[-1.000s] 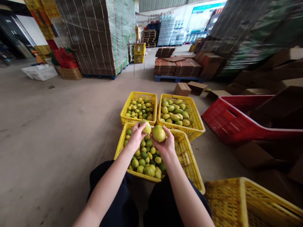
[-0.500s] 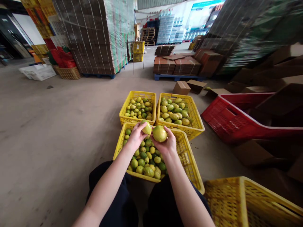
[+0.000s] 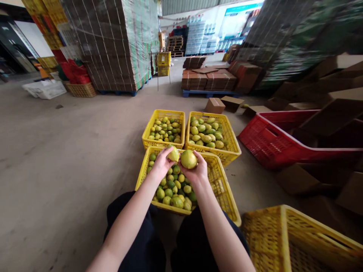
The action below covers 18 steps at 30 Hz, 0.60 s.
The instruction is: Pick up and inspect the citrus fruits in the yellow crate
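My left hand (image 3: 162,163) is closed round a yellow-green lemon (image 3: 174,154), its pointed end turned to the right. Beside it, my right hand (image 3: 199,170) cups a larger, rounder lemon (image 3: 188,159) from below and the side. Both are held up, close together, over the near yellow crate (image 3: 227,192). Green and yellow lemons (image 3: 177,202) fill the left and middle of that crate. Behind it stand two more yellow crates, a left one (image 3: 145,141) with smaller lemons and a right one (image 3: 234,145) with larger ones.
To the right is a red crate (image 3: 259,141) among open cardboard boxes (image 3: 300,181). Another yellow crate (image 3: 265,238) stands at the lower right. Farther off are a pallet of flattened cartons (image 3: 208,81) and a tall wrapped stack (image 3: 103,45).
The view has shifted slightly. Both hands still hold their lemons over the near crate, with the right lemon turned a little.
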Motion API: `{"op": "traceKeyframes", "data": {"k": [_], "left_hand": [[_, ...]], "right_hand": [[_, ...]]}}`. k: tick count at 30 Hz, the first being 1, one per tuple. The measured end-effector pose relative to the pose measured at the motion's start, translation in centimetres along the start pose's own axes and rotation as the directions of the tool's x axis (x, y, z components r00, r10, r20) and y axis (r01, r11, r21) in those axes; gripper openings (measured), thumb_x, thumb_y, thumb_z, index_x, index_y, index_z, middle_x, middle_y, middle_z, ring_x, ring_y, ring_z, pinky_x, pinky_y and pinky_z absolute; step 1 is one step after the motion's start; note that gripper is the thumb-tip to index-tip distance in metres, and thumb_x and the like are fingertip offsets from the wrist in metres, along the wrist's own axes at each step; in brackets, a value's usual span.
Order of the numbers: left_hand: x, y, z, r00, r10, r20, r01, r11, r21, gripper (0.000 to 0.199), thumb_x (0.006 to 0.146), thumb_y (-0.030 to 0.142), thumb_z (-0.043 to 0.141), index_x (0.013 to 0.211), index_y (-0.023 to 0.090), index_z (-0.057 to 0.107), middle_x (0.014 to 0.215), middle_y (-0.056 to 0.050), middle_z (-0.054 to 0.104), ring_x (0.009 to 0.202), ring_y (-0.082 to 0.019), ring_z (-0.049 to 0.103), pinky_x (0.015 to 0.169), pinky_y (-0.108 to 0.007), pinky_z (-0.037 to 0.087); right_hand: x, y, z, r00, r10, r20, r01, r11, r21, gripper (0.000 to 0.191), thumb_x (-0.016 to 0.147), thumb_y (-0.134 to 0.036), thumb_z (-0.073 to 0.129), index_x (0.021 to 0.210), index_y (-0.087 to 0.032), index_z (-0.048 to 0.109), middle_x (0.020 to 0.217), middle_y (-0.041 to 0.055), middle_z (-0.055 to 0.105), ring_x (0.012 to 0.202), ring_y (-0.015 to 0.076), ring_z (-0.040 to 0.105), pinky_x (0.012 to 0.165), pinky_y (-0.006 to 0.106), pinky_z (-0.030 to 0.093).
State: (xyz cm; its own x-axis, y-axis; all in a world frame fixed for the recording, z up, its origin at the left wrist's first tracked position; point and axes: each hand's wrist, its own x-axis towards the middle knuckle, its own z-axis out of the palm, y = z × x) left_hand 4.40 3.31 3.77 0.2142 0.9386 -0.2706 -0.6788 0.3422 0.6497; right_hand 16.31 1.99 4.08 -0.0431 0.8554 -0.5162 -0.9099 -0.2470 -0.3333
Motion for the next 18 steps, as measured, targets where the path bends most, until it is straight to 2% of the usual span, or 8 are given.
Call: {"op": "traceKeyframes", "data": {"k": [5, 10, 12, 14, 16, 18], "left_hand": [[0.19, 0.03, -0.15, 0.999, -0.034, -0.028, 0.034, 0.999, 0.000, 0.016, 0.070, 0.024, 0.066, 0.080, 0.013, 0.059, 0.073, -0.003, 0.065, 0.068, -0.012, 0.061, 0.064, -0.023, 0.049], [0.34, 0.02, 0.06, 1.000, 0.028, 0.000, -0.028, 0.998, 0.050, 0.027, 0.062, 0.024, 0.074, 0.081, 0.015, 0.058, 0.079, -0.002, 0.064, 0.074, -0.014, 0.061, 0.070, -0.026, 0.049], [0.34, -0.01, 0.23, 0.995, 0.095, 0.005, -0.095, 0.987, 0.128, 0.034, 0.059, 0.025, 0.077, 0.086, 0.016, 0.058, 0.085, -0.002, 0.063, 0.079, -0.015, 0.061, 0.072, -0.028, 0.049], [0.38, 0.01, 0.36, 0.981, 0.194, 0.004, -0.189, 0.953, 0.236, 0.042, 0.057, 0.025, 0.078, 0.092, 0.017, 0.057, 0.093, -0.002, 0.062, 0.082, -0.014, 0.060, 0.074, -0.027, 0.049], [0.46, 0.10, 0.37, 0.949, 0.313, 0.023, -0.299, 0.877, 0.377, 0.047, 0.056, 0.027, 0.078, 0.098, 0.018, 0.057, 0.098, -0.003, 0.060, 0.082, -0.014, 0.059, 0.075, -0.027, 0.048], [0.57, 0.22, 0.28, 0.901, 0.428, 0.066, -0.397, 0.755, 0.523, 0.049, 0.057, 0.029, 0.078, 0.100, 0.018, 0.057, 0.099, -0.004, 0.060, 0.081, -0.014, 0.059, 0.076, -0.027, 0.048]], "right_hand": [[0.56, 0.19, -0.09, 0.999, 0.005, -0.032, -0.006, 1.000, -0.018, 0.009, 0.074, -0.024, 0.052, 0.081, -0.019, 0.054, 0.067, 0.0037, 0.065, 0.064, 0.0180, 0.064, 0.055, 0.030, 0.055], [1.02, 0.19, -0.09, 0.997, 0.000, -0.078, -0.002, 1.000, -0.026, 0.008, 0.073, -0.025, 0.054, 0.079, -0.020, 0.055, 0.065, 0.0009, 0.065, 0.062, 0.0169, 0.063, 0.056, 0.031, 0.054], [1.04, 0.10, -0.04, 0.996, -0.012, -0.088, 0.009, 0.999, -0.034, 0.008, 0.072, -0.025, 0.057, 0.078, -0.020, 0.056, 0.064, -0.0005, 0.065, 0.061, 0.0160, 0.062, 0.057, 0.030, 0.054], [0.98, -0.01, 0.08, 0.999, -0.026, -0.046, 0.024, 0.998, -0.051, 0.009, 0.070, -0.024, 0.058, 0.078, -0.020, 0.057, 0.066, -0.0009, 0.065, 0.060, 0.0151, 0.062, 0.058, 0.030, 0.054], [0.90, -0.11, 0.24, 0.998, -0.047, 0.029, 0.049, 0.996, -0.071, 0.009, 0.068, -0.021, 0.059, 0.077, -0.019, 0.058, 0.069, -0.0003, 0.066, 0.064, 0.0146, 0.062, 0.061, 0.029, 0.054], [0.86, -0.18, 0.37, 0.992, -0.085, 0.089, 0.094, 0.991, -0.094, 0.010, 0.066, -0.019, 0.061, 0.075, -0.018, 0.059, 0.073, 0.0002, 0.066, 0.069, 0.0148, 0.062, 0.065, 0.029, 0.054]]}}
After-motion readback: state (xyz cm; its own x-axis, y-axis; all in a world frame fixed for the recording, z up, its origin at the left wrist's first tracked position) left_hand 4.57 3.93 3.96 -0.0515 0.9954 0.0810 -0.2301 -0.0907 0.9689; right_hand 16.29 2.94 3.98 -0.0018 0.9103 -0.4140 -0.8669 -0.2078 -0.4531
